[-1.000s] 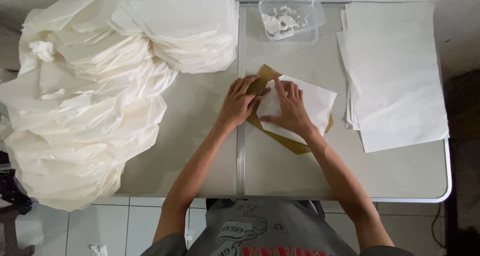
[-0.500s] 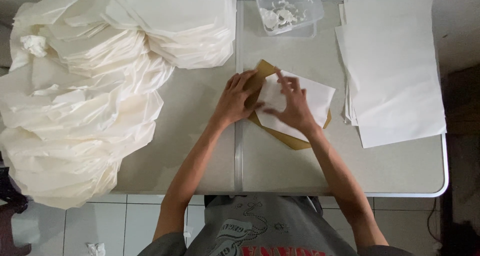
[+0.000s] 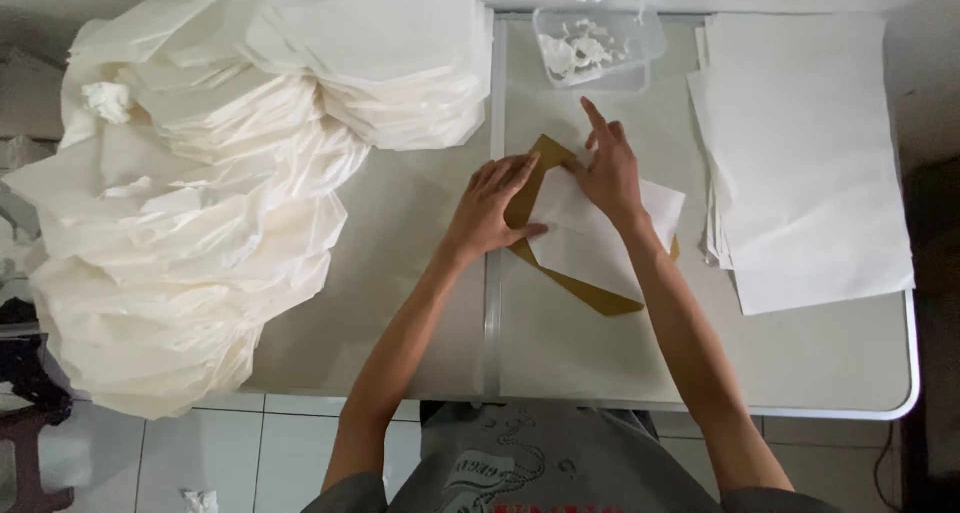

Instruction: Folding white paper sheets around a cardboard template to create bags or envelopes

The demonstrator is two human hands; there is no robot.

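Left hand: our left hand (image 3: 490, 208) lies flat, fingers spread, on the brown cardboard shape (image 3: 585, 291).
Right hand: our right hand (image 3: 608, 168) presses the white paper sheet (image 3: 610, 238), pointer finger out.
Paper: on the cardboard, mid grey tabletop (image 3: 800, 363).
Nearby: flat white paper stack (image 3: 810, 153), clear plastic box (image 3: 598, 35).

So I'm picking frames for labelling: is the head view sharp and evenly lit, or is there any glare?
Head view: both hands, left and right, look sharp, no motion blur; soft even light, faint shadows; the white paper pile is bright but keeps its folds; the right edge past the table falls dark.
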